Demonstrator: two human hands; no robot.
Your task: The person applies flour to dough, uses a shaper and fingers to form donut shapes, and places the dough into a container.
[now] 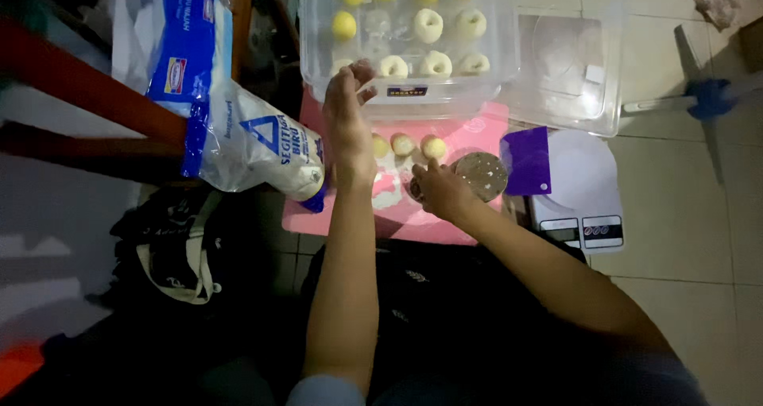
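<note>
My left hand (347, 112) reaches up to the front edge of a clear plastic container (405, 96), fingers apart near a white dough ball (393, 66). The container holds several yellow balls (344, 25) and white dough balls. My right hand (439, 188) rests on a pink mat (469, 136), fingers touching a small dough ball (434, 147), one of three in a row. A round speckled disc of flattened dough (482, 175) lies right beside that hand. Whether the right hand grips the ball I cannot tell.
A blue-and-white flour bag (254, 148) lies left of the mat. A purple scraper (526, 161) and a white kitchen scale (580, 203) sit to the right, a clear lid (568, 72) behind them. A dark bag (171, 247) lies on the tiled floor at left.
</note>
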